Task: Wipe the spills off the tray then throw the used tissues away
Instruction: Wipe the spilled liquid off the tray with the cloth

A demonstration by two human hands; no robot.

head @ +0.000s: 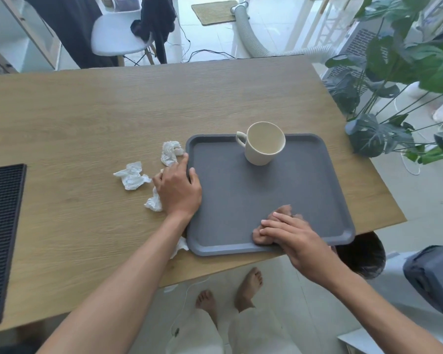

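Note:
A dark grey tray lies on the wooden table, near its front right corner. A cream mug stands at the tray's far edge. My left hand holds the tray's left rim, thumb over the lip. My right hand presses a brown-stained tissue flat against the tray's near edge with straight fingers. Crumpled white tissues lie on the table left of the tray: one by my left index finger, one farther left, and one partly under my left hand.
Another scrap of tissue pokes out under my left forearm at the tray's near left corner. A black ribbed mat lies at the table's left edge. A leafy plant overhangs the right side. A white chair stands behind the table.

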